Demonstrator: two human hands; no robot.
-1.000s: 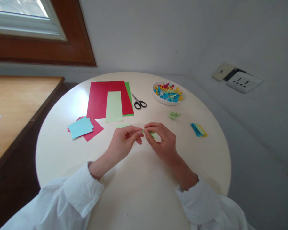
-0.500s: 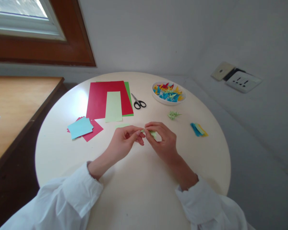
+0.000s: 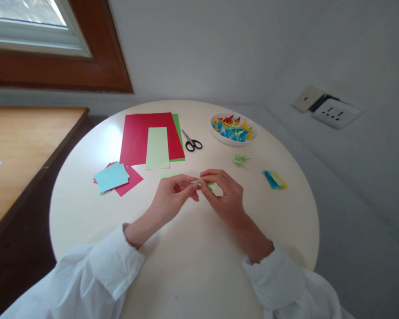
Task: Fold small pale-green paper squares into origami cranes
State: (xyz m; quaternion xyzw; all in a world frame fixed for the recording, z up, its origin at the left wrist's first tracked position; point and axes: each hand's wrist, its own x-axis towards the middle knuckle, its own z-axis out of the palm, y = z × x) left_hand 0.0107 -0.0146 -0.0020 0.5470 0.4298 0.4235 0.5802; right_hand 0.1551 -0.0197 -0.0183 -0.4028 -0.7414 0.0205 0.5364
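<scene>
So, both hands are brought close together over the middle of the table [image 3: 186, 274], and a small pale green paper piece [image 3: 212, 186] is pinched between them. One end is gripped by the thumb and fingers of the left hand [image 3: 171, 195], the rest by the right hand [image 3: 224, 195]. Its exact folds can't be made out, since it's mostly covered by fingers. White sleeves [image 3: 115, 261] are worn, bunched around the wrists.

Just past the left hand, another pale green scrap [image 3: 170, 174] is partly hidden. Behind that, a pale green strip [image 3: 158, 150] is laid over a big red sheet [image 3: 133, 137], with a green sheet [image 3: 177, 126] tucked under it. Black-handled scissors [image 3: 192, 142] are set right beside those.

Over on the left, light blue cards [image 3: 112, 177] are piled on some red squares [image 3: 133, 179]. On the right, a spiky pale green cluster [image 3: 240, 160] is placed in front of a white dish [image 3: 231, 142] that's loaded with colorful folded bits [image 3: 234, 133]. Farther right, a little blue, green and yellow stack [image 3: 275, 180] is fanned out.
</scene>
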